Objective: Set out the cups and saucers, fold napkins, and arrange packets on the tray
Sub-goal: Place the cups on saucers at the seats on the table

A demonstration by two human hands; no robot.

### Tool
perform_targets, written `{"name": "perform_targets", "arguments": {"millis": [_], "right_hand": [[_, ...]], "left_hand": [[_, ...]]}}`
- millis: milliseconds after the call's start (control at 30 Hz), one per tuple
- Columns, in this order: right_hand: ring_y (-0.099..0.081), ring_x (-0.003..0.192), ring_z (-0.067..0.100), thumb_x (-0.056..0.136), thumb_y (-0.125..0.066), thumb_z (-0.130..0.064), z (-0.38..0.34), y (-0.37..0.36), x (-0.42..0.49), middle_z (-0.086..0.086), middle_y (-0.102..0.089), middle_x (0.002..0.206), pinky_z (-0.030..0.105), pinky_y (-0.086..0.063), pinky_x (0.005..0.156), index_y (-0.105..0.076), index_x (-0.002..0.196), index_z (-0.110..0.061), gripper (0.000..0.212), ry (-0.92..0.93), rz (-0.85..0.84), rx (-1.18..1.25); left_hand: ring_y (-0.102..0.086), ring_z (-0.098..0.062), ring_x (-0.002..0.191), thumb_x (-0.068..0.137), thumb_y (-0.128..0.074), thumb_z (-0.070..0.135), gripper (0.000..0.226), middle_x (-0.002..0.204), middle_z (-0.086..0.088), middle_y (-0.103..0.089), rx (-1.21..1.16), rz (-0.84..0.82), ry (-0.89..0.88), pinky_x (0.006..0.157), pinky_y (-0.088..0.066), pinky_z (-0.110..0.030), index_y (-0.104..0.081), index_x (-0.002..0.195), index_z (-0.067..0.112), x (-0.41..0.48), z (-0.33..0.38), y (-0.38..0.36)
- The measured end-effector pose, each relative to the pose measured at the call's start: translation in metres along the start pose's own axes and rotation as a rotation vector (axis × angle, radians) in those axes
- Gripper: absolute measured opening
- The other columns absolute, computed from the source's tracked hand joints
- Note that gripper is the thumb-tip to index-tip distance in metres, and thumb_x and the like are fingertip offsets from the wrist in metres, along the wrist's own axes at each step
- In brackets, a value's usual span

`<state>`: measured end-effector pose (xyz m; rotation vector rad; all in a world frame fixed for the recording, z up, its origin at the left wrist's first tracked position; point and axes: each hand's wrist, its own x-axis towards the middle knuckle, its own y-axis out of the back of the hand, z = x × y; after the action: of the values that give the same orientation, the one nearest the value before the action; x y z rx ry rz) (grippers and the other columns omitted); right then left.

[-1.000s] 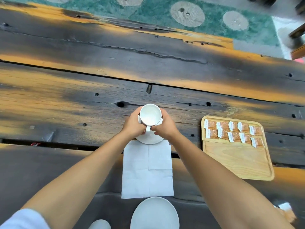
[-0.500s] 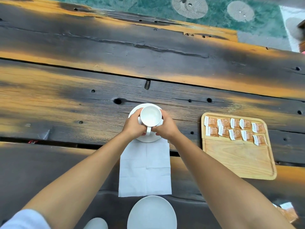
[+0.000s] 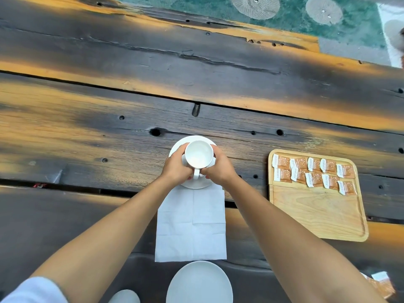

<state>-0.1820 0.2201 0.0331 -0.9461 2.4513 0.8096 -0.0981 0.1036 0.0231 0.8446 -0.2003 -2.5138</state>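
Cup (image 3: 199, 155) is sitting upright on its saucer (image 3: 178, 146), and I am gripping it from both sides. My left hand (image 3: 177, 169) is curling round its left wall and my right hand (image 3: 220, 169) round its right wall, with the fingers closing in beside the handle. The cup's mouth is facing up at me, showing a plain white inside.

Well apart to the right of the grip, a wooden tray (image 3: 317, 215) is lying flat. Orange-and-white packets (image 3: 312, 173) are sitting in two rows in its far section, beyond a groove that is marking off the wider near section. Near my right forearm a few loose packets (image 3: 382, 283) are lying blurred at the picture's edge.

Everything is resting on a table (image 3: 109, 138) of dark, scorched-looking planks streaked with orange and dotted with knot holes. Past the table's far edge I am seeing a green rug (image 3: 196, 5) with pale round patterns.

The cup's handle is pointing back toward me, between my wrists. A white napkin (image 3: 191, 224) is lying flat below the grip, its far edge meeting the saucer's near rim and its long axis running straight toward me. A second saucer (image 3: 199, 283) is sitting just beside the napkin's near end. The tray's long axis is running roughly parallel to the napkin.
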Motion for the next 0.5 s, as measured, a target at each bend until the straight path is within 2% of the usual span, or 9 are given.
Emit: {"name": "perform_targets", "arguments": {"millis": [100, 300, 433, 500], "right_hand": [[-0.058, 0.116, 0.024, 0.068, -0.070, 0.007, 0.000, 0.000, 0.002, -0.005, -0.057, 0.121, 0.049, -0.053, 0.093, -0.052, 0.132, -0.021, 0.072, 0.000, -0.006, -0.008], [-0.058, 0.116, 0.026, 0.071, -0.070, 0.003, -0.003, 0.000, 0.002, -0.002, -0.059, 0.125, 0.051, -0.054, 0.093, -0.049, 0.135, -0.026, 0.073, -0.024, -0.011, -0.018], [-0.056, 0.119, 0.027, 0.072, -0.070, 0.000, -0.005, -0.001, -0.003, 0.001, -0.057, 0.132, 0.051, -0.054, 0.093, -0.039, 0.144, -0.028, 0.083, -0.050, -0.024, -0.044], [-0.056, 0.118, 0.029, 0.073, -0.070, -0.001, -0.005, 0.000, -0.007, 0.005, -0.056, 0.133, 0.051, -0.054, 0.092, -0.032, 0.148, -0.027, 0.088, -0.068, -0.030, -0.071]], "left_hand": [[-0.058, -0.028, 0.107, 0.055, -0.054, 0.007, 0.075, 0.118, 0.004, -0.062, 0.001, 0.004, 0.009, 0.064, -0.061, -0.053, -0.057, 0.123, 0.039, 0.002, -0.001, 0.001], [-0.061, -0.026, 0.101, 0.062, -0.055, 0.008, 0.072, 0.113, 0.008, -0.062, 0.044, -0.009, 0.015, 0.064, -0.061, -0.051, -0.054, 0.124, 0.045, 0.004, 0.001, 0.002], [-0.055, -0.030, 0.118, 0.067, -0.061, 0.011, 0.083, 0.135, 0.001, -0.057, 0.091, -0.027, 0.036, 0.083, -0.058, -0.052, -0.039, 0.144, 0.036, 0.002, -0.002, 0.003], [-0.055, -0.032, 0.118, 0.071, -0.066, 0.008, 0.085, 0.139, -0.001, -0.054, 0.083, -0.026, 0.047, 0.081, -0.059, -0.051, -0.036, 0.147, 0.031, 0.002, -0.006, 0.003]]}}
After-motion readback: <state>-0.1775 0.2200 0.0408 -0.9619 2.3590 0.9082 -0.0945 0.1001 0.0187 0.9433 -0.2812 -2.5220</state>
